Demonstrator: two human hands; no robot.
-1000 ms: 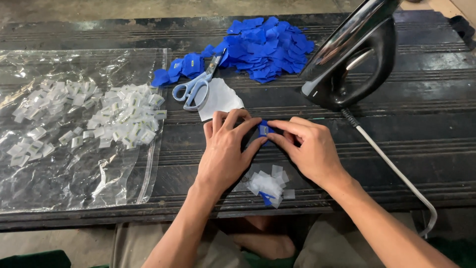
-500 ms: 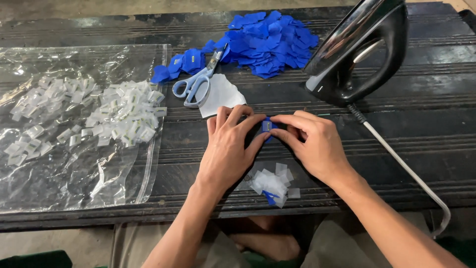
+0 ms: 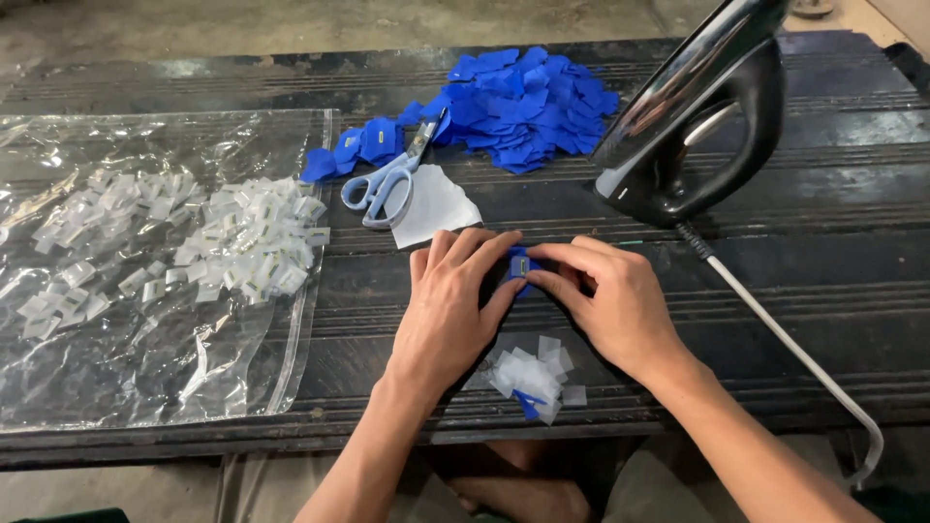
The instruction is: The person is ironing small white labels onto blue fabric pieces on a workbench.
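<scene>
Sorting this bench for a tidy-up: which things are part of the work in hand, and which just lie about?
In hand:
left hand
right hand
small blue fabric tag

Lying about:
blue-handled scissors
black iron
clear plastic sheet

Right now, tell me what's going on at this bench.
A person sits at a dark wooden bench, both hands pinching one small blue tag between the fingertips: left hand and right hand meet over it. A little heap of clear wrappers lies just below the hands. Farther back are a pile of blue tags, scissors on a white sheet, and an iron standing on end. A plastic sheet on the left holds many small white pieces.
</scene>
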